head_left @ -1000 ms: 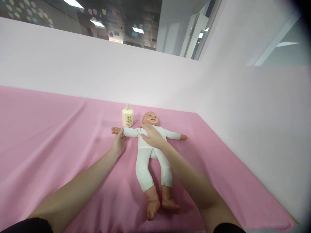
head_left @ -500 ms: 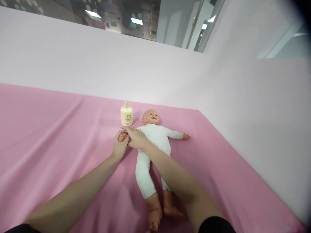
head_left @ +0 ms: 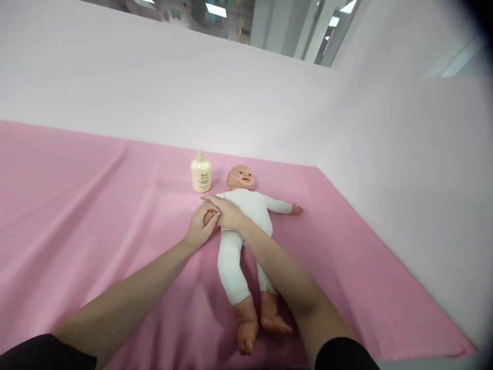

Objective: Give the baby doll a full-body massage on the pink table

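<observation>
A baby doll (head_left: 248, 203) in a white bodysuit lies on its back, its bare feet pointing toward me. My left hand (head_left: 200, 226) is closed around the doll's hand on the left side, and the small fingers (head_left: 209, 216) poke out of my grip. Against it, my right hand (head_left: 228, 211) wraps the same arm nearer the shoulder, covering most of the sleeve. The doll's other arm (head_left: 279, 206) stretches out to the right, untouched. Just beyond my hands stands a cream pump bottle (head_left: 201, 173) with dark print.
A pink cloth (head_left: 96, 205) with soft folds covers the surface under the doll. White walls (head_left: 173, 87) rise behind and on the right. Above the back wall is a window (head_left: 277, 25) with ceiling lights showing in it.
Both hands, holding the doll's arm, have shifted a little right, closer to its body. My view has tilted slightly downward, and the bottle stays where it stood.
</observation>
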`<state>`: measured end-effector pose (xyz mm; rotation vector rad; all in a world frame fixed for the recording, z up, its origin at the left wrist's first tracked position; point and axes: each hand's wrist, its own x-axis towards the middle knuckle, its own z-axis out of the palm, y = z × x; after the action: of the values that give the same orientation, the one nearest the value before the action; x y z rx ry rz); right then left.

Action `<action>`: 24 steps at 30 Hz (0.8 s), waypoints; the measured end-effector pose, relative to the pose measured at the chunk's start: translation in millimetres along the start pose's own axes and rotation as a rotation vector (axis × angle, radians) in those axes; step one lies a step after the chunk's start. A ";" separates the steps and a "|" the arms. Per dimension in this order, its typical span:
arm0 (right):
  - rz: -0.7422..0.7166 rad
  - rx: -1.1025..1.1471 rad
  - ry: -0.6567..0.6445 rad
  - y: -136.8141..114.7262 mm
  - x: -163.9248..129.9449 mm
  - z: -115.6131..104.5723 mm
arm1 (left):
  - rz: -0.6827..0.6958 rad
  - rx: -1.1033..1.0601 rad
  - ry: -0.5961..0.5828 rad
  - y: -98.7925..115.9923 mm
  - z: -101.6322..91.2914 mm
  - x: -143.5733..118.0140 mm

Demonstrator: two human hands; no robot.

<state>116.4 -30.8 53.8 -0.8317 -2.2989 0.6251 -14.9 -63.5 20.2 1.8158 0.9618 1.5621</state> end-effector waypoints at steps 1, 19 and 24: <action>0.003 -0.004 0.007 0.9 0.2 0.9 | 0.023 0.039 -0.008 -0.8 0.2 0.1; -0.049 -0.112 0.007 0.8 -2.8 0.5 | -0.019 -0.020 -0.052 4.0 1.3 -1.1; -0.042 -0.156 0.008 -6.5 -5.0 -1.0 | -0.047 -0.086 -0.037 -0.3 2.5 -0.4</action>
<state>117.5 -38.5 56.5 -0.8534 -2.3744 0.4267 -12.5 -63.5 19.3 1.7450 0.9003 1.5132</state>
